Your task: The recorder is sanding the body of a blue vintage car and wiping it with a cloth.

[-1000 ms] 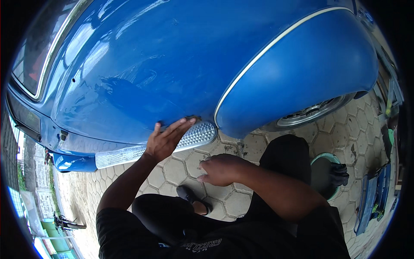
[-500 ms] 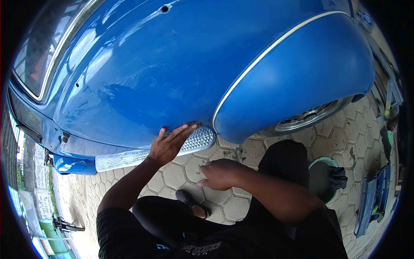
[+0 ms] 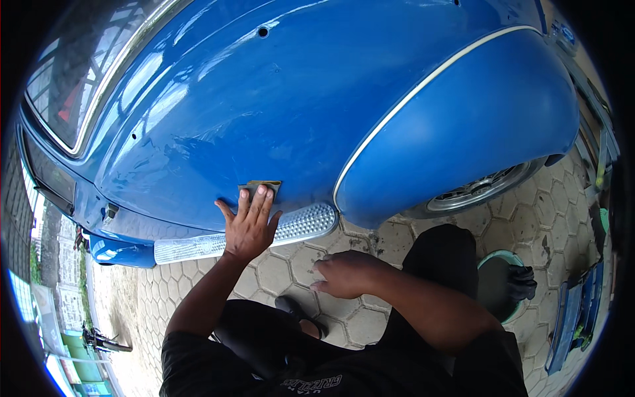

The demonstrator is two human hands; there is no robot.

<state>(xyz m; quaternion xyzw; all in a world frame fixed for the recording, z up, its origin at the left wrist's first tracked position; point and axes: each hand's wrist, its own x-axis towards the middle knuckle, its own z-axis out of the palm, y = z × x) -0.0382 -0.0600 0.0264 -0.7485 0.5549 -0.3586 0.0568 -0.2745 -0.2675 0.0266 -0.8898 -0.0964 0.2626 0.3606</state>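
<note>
My left hand (image 3: 250,225) presses, fingers flat, a sandpaper piece (image 3: 260,187) on the blue car body (image 3: 278,106) (above the running board (image 3: 291,225)); my right hand (image 3: 344,273) hangs loosely curled, empty.

car body (image 3: 278,106) above running board (image 3: 264,231) | fender (image 3: 463,132) right, over wheel (image 3: 483,188) | basin (image 3: 499,284) right on paving (image 3: 264,278)
</note>
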